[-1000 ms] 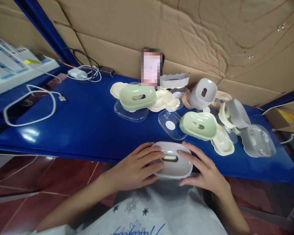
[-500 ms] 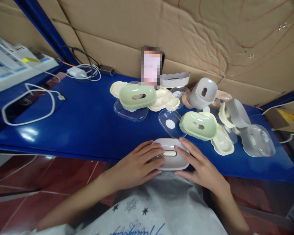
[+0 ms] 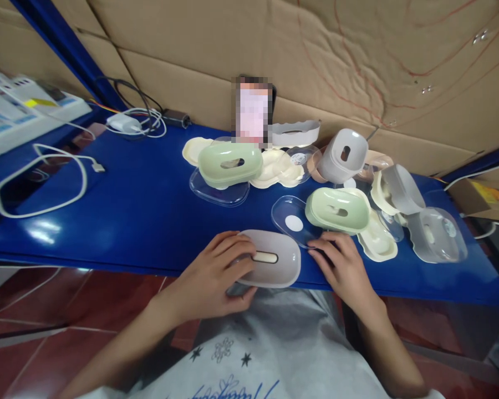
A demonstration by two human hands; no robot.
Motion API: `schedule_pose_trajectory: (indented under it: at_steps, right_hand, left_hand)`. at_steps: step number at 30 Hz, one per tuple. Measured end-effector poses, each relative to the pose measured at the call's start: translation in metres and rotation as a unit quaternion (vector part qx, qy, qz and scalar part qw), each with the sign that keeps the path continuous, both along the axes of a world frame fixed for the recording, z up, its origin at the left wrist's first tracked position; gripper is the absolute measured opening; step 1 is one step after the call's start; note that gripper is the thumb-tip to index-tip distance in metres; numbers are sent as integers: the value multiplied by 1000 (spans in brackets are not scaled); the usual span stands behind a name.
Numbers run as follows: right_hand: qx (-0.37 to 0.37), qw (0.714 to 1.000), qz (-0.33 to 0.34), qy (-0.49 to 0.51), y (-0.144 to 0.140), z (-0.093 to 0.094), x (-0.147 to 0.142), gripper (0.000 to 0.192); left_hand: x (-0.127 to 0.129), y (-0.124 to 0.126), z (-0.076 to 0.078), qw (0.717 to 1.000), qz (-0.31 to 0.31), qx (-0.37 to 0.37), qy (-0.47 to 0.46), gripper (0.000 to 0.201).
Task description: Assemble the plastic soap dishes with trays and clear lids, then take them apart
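Observation:
My left hand (image 3: pixel 214 274) grips a grey oval plastic box (image 3: pixel 274 265) with a slot in its top, at the near edge of the blue table (image 3: pixel 141 210). My right hand (image 3: pixel 344 266) has come off the box and rests on the table just right of it, fingers apart. Its fingertips are close to a clear oval tray (image 3: pixel 293 221) with a white round sticker and to a green slotted lid (image 3: pixel 337 209).
More oval parts lie at the back: a green box (image 3: pixel 229 162) on a clear tray, cream lids (image 3: pixel 276 169), a grey box on its side (image 3: pixel 343 157), translucent grey shells (image 3: pixel 434 235). White cables (image 3: pixel 37 183) and a charger (image 3: pixel 122 123) lie left. Cardboard lines the wall.
The grey box has slid left along the table edge with my left hand. My right hand has let go of it and moved right toward the clear tray.

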State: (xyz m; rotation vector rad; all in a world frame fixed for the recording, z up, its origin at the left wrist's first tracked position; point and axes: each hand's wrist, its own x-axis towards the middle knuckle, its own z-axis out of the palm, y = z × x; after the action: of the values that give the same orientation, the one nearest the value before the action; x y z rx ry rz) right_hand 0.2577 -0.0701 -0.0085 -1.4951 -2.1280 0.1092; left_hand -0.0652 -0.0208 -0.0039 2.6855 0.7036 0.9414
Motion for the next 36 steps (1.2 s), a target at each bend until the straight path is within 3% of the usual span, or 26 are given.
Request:
schedule_pose_trajectory:
  at_steps: [4,7,10,14,18,21,23,27,32,36]
  right_hand:
    - [10,983,-20,184,-7,-2,11,14]
    - [-37,942,-7,333,-11,-6,15,22]
    - [-83,922,-25,379,-13,-10,15,33]
    - [-126,917,-59,373,-11,-7,11,44]
    - [-151,942,4,300,-7,1,6,41]
    - [-103,975,27,195,-7,5,5,38]
    - [-48,988,55,136,-10,6,5,49]
    - [7,984,179,15,-16,5,2,73]
    - [8,987,154,50,-17,2,-1,63]
    - [-52,985,155,53,-15,3,-1,60]
  left_hand:
    - [2,-2,-3,1000,-16,16,9,20]
    - [3,-6,-8,1000,2,29,3,37]
    - [3,-9,-13,999,20,26,-20,51]
    - [5,-11,-16,1000,17,18,-19,62]
    - [9,-10,-12,999,-8,31,28,61]
    - [10,-9,-9,997,-28,38,58,54]
    - [9,-8,-10,998,-29,41,44,49]
    - [8,-6,-13,998,-11,57,28,51]
    - [11,-5,-12,998,13,47,31,58]
    - [13,-5,-11,998,28,42,32,55]
